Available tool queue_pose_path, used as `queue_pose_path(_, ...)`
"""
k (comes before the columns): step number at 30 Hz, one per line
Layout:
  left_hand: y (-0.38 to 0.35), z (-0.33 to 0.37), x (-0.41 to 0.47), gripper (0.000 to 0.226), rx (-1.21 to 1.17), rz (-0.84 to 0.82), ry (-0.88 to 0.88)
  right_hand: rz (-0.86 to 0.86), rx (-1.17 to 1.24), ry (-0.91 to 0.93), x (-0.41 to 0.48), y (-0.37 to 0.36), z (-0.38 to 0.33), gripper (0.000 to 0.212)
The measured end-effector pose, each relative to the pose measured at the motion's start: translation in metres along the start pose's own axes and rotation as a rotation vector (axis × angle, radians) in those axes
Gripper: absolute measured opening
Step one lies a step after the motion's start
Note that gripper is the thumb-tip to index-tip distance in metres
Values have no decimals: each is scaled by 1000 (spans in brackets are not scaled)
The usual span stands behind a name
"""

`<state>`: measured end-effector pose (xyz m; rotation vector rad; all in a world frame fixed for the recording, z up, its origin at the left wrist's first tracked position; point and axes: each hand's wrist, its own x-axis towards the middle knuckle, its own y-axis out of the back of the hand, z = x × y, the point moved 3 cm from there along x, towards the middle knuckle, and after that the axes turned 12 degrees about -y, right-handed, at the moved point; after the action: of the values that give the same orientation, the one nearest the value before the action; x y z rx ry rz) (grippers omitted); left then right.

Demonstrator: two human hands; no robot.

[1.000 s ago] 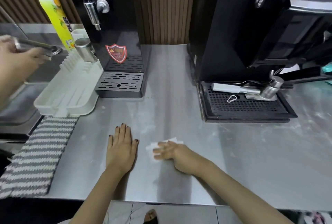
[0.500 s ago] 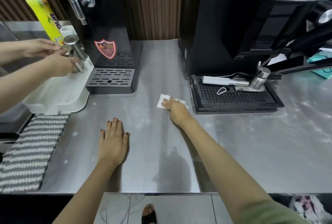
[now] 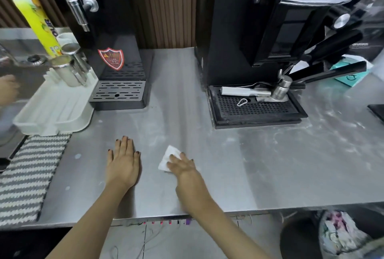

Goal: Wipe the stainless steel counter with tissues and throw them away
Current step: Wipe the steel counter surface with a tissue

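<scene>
Seen from the head camera, the stainless steel counter (image 3: 270,165) fills the middle of the view, its surface streaked with pale smears. The left hand (image 3: 122,165) lies flat on the steel near the front edge, palm down, fingers straight and close together, holding nothing. Just to its right, with a strip of bare steel between them, the right hand (image 3: 184,167) also lies palm down with its fingers stretched out, and these press on a white folded tissue (image 3: 167,158). The tissue sits under the right fingertips and pokes out beyond them, away from the person and toward the left hand, which it does not touch. It lies flat on the counter, well in front of both machines. At the back right stands a black espresso machine (image 3: 239,30) with a perforated drip tray (image 3: 255,111) before it. At the back left is a black dispenser (image 3: 104,19) with a slotted grille (image 3: 118,93) at its foot. Beside that rests a white draining rack (image 3: 52,109) holding steel cups (image 3: 66,69), with a yellow bottle (image 3: 35,17) behind. A grey-and-white striped mat (image 3: 27,175) lies at the left front. Another person's hand (image 3: 7,90) shows at the left edge. Below the counter's front edge, at the lower right, stands a dark bin (image 3: 301,238) with crumpled pale stuff in it.
</scene>
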<state>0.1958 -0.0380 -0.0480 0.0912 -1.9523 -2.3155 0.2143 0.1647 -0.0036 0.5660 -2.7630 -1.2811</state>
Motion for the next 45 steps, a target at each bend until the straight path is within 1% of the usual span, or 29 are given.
queue_pose_path(2,-1,-1,2,52,-7,-7,4,-54,-54,12,-10,-36,-17,62)
queue_pose_path(3,-1,-2,3,52,-8,-10,3,-41,-69,13,-11,-48,-19,68)
queue_pose_path(5,-2,-2,2,52,0,-19,1,-39,-116,-13,-5,-57,-9,89)
queue_pose_path(6,-2,-2,2,52,4,-19,1,5,-156,-17,-2,-52,-4,89)
queue_pose_path(8,-2,-2,2,52,5,-23,-2,97,-164,-102,1,-29,11,72)
queue_pose_path(10,-1,-2,2,52,3,-23,-7,238,-167,-215,10,-3,50,67)
queue_pose_path(13,-1,-1,4,52,6,-14,-1,296,-146,-458,17,52,114,56)
queue_pose_path(15,-1,0,4,51,6,-8,2,379,-142,-579,17,75,125,56)
queue_pose_path(16,-1,-1,3,51,3,-9,1,403,-151,-588,14,74,116,50)
queue_pose_path(18,-2,-1,4,51,5,-6,-4,385,-119,-506,8,48,82,46)
queue_pose_path(19,-3,-1,4,51,1,-6,-5,314,-96,-387,3,30,58,49)
queue_pose_path(20,-3,-2,4,51,-3,-5,-4,194,-122,-247,-5,8,32,53)
queue_pose_path(22,-3,-1,4,51,-3,-5,-6,-20,-121,-108,-26,-31,1,63)
queue_pose_path(24,-2,-1,4,51,2,-4,-10,1,-231,-30,-43,-47,4,70)
queue_pose_path(26,0,0,4,50,9,-6,-17,129,-223,-101,-46,-35,36,71)
queue_pose_path(28,0,0,5,50,15,-20,-21,178,-282,-261,-35,-5,78,69)
queue_pose_path(29,-1,0,5,50,16,-30,-17,177,-284,-363,-32,16,96,62)
queue_pose_path(30,-1,0,5,49,21,-35,-9,231,-259,-433,-31,35,115,53)
queue_pose_path(31,-1,0,4,48,28,-31,3,333,-198,-479,-34,53,125,51)
queue_pose_path(33,1,5,2,41,50,1,5,391,-122,-587,-46,67,132,65)
queue_pose_path(34,2,10,-1,35,69,18,-8,392,-127,-589,-47,64,129,66)
queue_pose_path(35,5,20,0,29,87,24,-41,387,-110,-568,-51,58,117,61)
queue_pose_path(36,5,29,0,24,74,33,-80,352,-136,-470,-54,44,97,55)
queue_pose_path(37,4,39,3,22,29,49,-129,311,-199,-334,-54,21,81,60)
queue_pose_path(38,4,49,8,23,-24,61,-188,217,-240,-242,-57,-4,64,69)
queue_pose_path(40,1,65,20,27,-102,67,-300,208,-316,-113,-56,-34,44,77)
queue_pose_path(42,0,74,31,34,-129,27,-342,197,-300,-91,-54,-28,21,69)
queue_pose_path(44,-4,72,37,44,-94,-19,-320,256,-224,-119,-34,-10,34,76)
queue_pose_path(45,-6,69,38,48,-69,-27,-314,245,-245,-187,-25,-1,54,78)
